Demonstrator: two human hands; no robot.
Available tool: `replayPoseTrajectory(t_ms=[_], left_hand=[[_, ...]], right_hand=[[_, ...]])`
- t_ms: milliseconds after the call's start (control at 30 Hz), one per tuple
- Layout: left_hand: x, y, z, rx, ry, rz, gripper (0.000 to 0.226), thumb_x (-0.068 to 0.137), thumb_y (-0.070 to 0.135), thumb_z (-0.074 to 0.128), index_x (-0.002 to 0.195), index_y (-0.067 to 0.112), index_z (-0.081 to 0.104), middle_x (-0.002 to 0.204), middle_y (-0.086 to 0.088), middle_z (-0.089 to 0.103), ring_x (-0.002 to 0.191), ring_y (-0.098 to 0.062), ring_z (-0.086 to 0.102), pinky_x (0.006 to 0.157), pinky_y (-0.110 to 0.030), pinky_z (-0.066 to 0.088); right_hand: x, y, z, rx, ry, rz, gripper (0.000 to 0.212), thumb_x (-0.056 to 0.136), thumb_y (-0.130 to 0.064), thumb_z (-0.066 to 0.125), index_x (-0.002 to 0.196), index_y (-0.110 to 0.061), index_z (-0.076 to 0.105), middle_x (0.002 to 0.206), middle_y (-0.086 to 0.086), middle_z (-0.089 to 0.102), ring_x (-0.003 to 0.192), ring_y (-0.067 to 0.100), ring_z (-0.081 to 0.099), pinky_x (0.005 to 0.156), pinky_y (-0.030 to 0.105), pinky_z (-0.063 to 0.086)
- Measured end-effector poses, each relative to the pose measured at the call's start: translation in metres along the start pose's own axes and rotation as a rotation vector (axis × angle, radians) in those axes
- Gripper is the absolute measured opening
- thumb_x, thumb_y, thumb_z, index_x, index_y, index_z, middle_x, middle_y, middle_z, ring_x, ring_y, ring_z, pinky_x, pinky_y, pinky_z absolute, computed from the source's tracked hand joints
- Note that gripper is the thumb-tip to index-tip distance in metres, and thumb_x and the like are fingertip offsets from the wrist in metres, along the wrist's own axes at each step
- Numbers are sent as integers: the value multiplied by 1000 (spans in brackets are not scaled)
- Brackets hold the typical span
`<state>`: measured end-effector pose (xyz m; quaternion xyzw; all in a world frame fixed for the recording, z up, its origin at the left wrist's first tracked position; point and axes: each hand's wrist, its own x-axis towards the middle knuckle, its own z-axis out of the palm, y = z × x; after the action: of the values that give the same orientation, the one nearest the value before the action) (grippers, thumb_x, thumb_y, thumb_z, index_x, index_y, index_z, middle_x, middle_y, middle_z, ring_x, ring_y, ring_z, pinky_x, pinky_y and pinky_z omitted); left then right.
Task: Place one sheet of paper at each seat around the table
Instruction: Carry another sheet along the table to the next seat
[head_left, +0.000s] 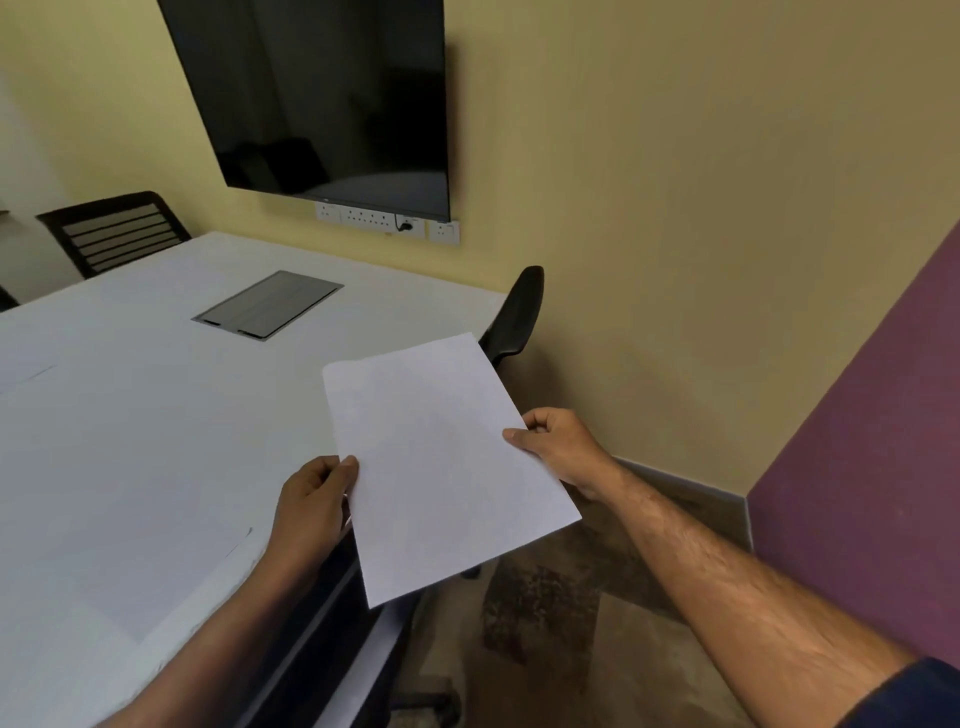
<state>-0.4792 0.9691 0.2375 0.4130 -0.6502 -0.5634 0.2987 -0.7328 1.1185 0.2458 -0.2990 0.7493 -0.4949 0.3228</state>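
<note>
I hold white paper (441, 462) in both hands, in the air over the right edge of the white table (156, 415). Whether it is one sheet or a thin stack I cannot tell. My left hand (311, 506) pinches its left edge with thumb on top. My right hand (558, 447) pinches its right edge. A faint white sheet (119, 561) lies flat on the table at the near left, and another sheet (156, 296) lies farther back. A black chair (514, 317) stands at the table's right side, just beyond the held paper.
A black slatted chair (114, 231) stands at the table's far left. A grey cable hatch (267, 305) is set into the tabletop. A dark screen (322, 98) hangs on the yellow wall above sockets (387, 219). A purple wall (872, 467) stands at right, patterned floor (561, 597) below.
</note>
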Motion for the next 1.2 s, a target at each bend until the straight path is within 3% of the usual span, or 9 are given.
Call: replayPoseTrajectory(t_ms=[267, 333, 500, 767, 867, 1000, 1100, 1200], left_hand=[[46, 8, 37, 0, 95, -24, 31, 99, 26, 53, 74, 9, 61, 47, 15, 50, 40, -3, 42, 50, -26, 35], [66, 5, 42, -16, 110, -39, 29, 98, 26, 53, 75, 10, 62, 48, 15, 52, 41, -3, 44, 49, -22, 36], [124, -6, 58, -58, 140, -119, 27, 98, 21, 54, 77, 6, 62, 47, 11, 47, 48, -15, 34, 51, -31, 31], [192, -19, 73, -68, 174, -190, 21, 96, 13, 53, 78, 9, 63, 49, 9, 51, 49, -13, 43, 56, -33, 39], [211, -21, 79, -61, 221, -195, 20, 97, 15, 53, 83, 8, 65, 50, 6, 53, 53, -15, 46, 57, -35, 42], [246, -27, 83, -62, 312, -212, 19, 98, 18, 53, 87, 11, 67, 54, 4, 57, 57, -17, 51, 59, -35, 46], [277, -31, 89, -74, 383, -222, 19, 98, 18, 53, 87, 12, 67, 58, 2, 59, 58, -17, 53, 60, -34, 47], [309, -31, 97, -80, 455, -230, 20, 97, 18, 54, 81, 14, 64, 54, 7, 58, 57, -16, 54, 59, -34, 47]], right_hand=[[81, -3, -24, -29, -76, -31, 18, 88, -33, 71, 89, -15, 69, 90, 2, 75, 79, 19, 72, 71, 35, 57], [107, -7, -26, -54, -98, -45, 18, 88, -32, 72, 88, -15, 69, 90, 2, 75, 77, 18, 72, 69, 32, 55], [176, -22, -27, -92, -149, -65, 12, 87, -29, 73, 83, -19, 69, 80, -4, 74, 64, 6, 71, 55, 19, 51], [276, -26, -24, -132, -237, -34, 17, 89, -29, 72, 88, -12, 70, 90, 9, 76, 73, 15, 73, 62, 23, 57], [311, -27, -20, -147, -283, -41, 29, 89, -30, 71, 93, -2, 69, 95, 18, 73, 84, 27, 73, 73, 32, 58], [363, -27, -14, -146, -337, -47, 27, 90, -35, 69, 91, -9, 73, 95, 11, 74, 89, 19, 71, 84, 35, 57], [406, -26, -14, -163, -390, -38, 22, 91, -37, 67, 87, -16, 74, 82, -7, 74, 78, 7, 69, 69, 19, 52], [454, -30, -15, -155, -411, -34, 27, 90, -36, 69, 87, -9, 73, 68, -5, 67, 61, 6, 59, 57, 19, 49]])
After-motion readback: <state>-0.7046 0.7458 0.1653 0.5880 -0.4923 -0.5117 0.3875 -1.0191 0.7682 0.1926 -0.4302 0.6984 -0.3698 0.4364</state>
